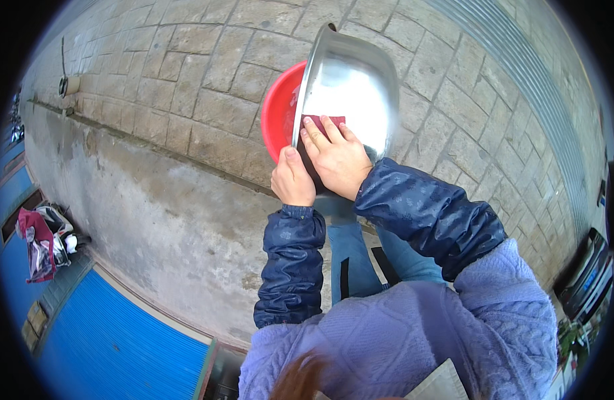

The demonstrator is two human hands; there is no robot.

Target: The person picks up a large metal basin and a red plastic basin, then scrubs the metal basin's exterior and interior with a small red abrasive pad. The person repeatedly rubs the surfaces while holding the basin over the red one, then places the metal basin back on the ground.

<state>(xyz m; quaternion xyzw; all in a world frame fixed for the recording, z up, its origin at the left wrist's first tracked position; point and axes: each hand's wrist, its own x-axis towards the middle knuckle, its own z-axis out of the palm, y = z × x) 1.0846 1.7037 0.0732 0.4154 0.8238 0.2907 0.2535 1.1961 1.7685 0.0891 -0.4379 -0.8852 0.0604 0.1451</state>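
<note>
A shiny stainless-steel basin (354,70) is tilted on its side, its outer wall turned to the right. My left hand (295,176) grips the near part of its rim, thumb along the edge. With fingers spread, my right hand (338,159) lies flat on a dark red cloth (340,121) and holds it against the basin's outer wall. Most of the cloth is covered by that hand. Behind and to the left of the steel basin shows a red plastic basin (278,112), partly hidden by it.
Stone-patterned paving (227,65) spreads ahead, bordered on the left by a concrete strip (151,200). A pale bucket-like container (70,85) stands at far left. A covered scooter (46,242) is beside a blue shutter (121,345). Ridged grey metal (542,75) curves along the right, near a dark car (587,280).
</note>
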